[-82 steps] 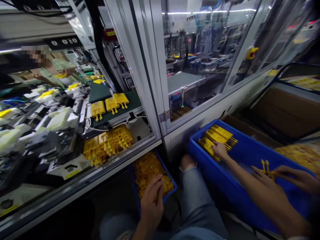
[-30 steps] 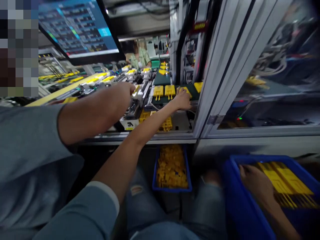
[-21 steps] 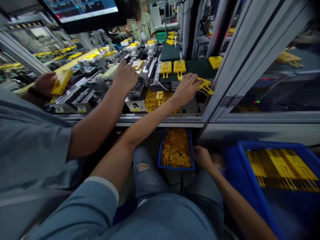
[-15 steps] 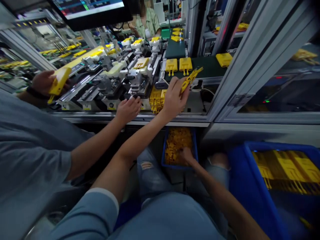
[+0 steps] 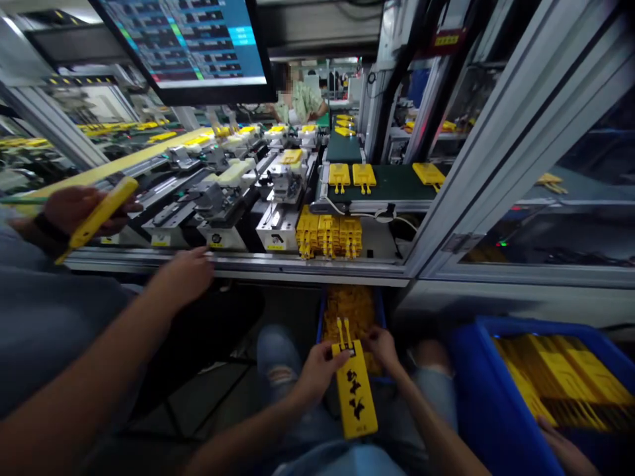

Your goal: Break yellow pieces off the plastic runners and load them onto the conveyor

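Observation:
My left hand (image 5: 320,373) grips a flat yellow power bank (image 5: 358,403) near its top, thumb across the face. Two short cables with plugs stick up from its end, and black markings run down its front. Close by the cable end is my right hand (image 5: 384,350), its fingers pinched together; whatever they hold is too small to make out. Behind both hands a blue bin (image 5: 321,320) contains many small orange-yellow parts (image 5: 350,307), partly covered by the power bank and my hands.
Stacked yellow power banks (image 5: 330,235) stand at the bench edge, below a green conveyor (image 5: 391,188). Metal fixtures (image 5: 282,182) fill the bench. At left, a co-worker's hand (image 5: 74,208) holds another power bank. Another hand (image 5: 565,443) touches the large blue bin (image 5: 496,396) at right.
My left hand came down from beside the conveyor to my lap, power bank now face-on. My right hand rose out of the parts bin. The co-worker's nearer hand drew back left.

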Action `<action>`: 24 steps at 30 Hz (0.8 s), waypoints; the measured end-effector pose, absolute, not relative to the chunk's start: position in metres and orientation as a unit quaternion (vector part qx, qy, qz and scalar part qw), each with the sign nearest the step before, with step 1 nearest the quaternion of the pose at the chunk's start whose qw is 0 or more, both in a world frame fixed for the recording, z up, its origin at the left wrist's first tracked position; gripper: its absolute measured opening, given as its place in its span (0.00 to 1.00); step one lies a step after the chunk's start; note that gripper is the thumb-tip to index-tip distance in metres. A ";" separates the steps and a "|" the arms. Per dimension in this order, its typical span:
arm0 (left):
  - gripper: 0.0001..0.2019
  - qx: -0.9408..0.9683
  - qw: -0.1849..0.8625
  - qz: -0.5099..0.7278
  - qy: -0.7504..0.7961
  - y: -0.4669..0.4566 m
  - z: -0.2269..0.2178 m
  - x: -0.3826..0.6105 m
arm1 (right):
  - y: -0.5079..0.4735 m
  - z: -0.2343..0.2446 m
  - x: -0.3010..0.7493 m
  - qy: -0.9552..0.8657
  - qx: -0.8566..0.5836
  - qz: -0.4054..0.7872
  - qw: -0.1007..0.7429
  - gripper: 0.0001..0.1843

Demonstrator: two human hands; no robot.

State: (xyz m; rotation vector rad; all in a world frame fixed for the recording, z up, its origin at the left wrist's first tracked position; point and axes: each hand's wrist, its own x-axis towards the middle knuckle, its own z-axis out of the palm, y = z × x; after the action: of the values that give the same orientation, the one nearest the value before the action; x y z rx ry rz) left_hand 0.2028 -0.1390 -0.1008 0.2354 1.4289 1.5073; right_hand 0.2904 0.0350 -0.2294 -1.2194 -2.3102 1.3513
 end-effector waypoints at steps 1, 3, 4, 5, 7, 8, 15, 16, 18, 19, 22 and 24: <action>0.22 0.073 0.520 0.618 0.585 -0.144 -0.113 0.210 | 0.040 -0.228 0.302 -0.774 -0.416 0.466 0.104 0.13; 0.23 0.038 0.549 0.609 0.571 -0.151 -0.133 0.225 | 0.050 -0.221 0.326 -0.762 -0.424 0.477 0.114 0.15; 0.24 0.028 0.562 0.604 0.564 -0.152 -0.140 0.232 | 0.053 -0.215 0.338 -0.750 -0.425 0.490 0.127 0.17; 0.24 0.024 0.573 0.599 0.558 -0.152 -0.145 0.239 | 0.055 -0.207 0.348 -0.732 -0.422 0.516 0.141 0.19; 0.26 0.026 0.589 0.592 0.549 -0.148 -0.153 0.250 | 0.055 -0.186 0.366 -0.683 -0.403 0.588 0.160 0.20; 0.26 0.029 0.594 0.591 0.546 -0.144 -0.154 0.254 | 0.052 -0.175 0.373 -0.665 -0.386 0.618 0.163 0.20; 0.24 0.017 0.624 0.578 0.526 -0.129 -0.149 0.262 | 0.019 -0.120 0.392 -0.734 -0.345 0.578 0.086 0.22; 0.24 0.016 0.629 0.575 0.523 -0.129 -0.148 0.262 | 0.015 -0.120 0.391 -0.734 -0.355 0.575 0.069 0.19; 0.24 0.012 0.637 0.570 0.519 -0.130 -0.147 0.261 | 0.009 -0.121 0.389 -0.745 -0.360 0.560 0.040 0.12; 0.24 0.010 0.637 0.570 0.519 -0.131 -0.147 0.261 | 0.007 -0.121 0.387 -0.755 -0.357 0.549 0.031 0.09; 0.24 0.009 0.632 0.572 0.523 -0.132 -0.145 0.260 | 0.001 -0.122 0.384 -0.777 -0.343 0.527 0.018 0.05; 0.25 0.014 0.629 0.571 0.528 -0.133 -0.144 0.260 | -0.001 -0.121 0.382 -0.792 -0.332 0.511 0.017 0.05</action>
State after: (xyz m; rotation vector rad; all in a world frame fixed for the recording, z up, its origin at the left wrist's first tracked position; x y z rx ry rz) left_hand 0.2595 -0.1325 -0.1441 0.0314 1.2105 1.3075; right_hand 0.3820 -0.0014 -0.1206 -1.0330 -2.4628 1.5898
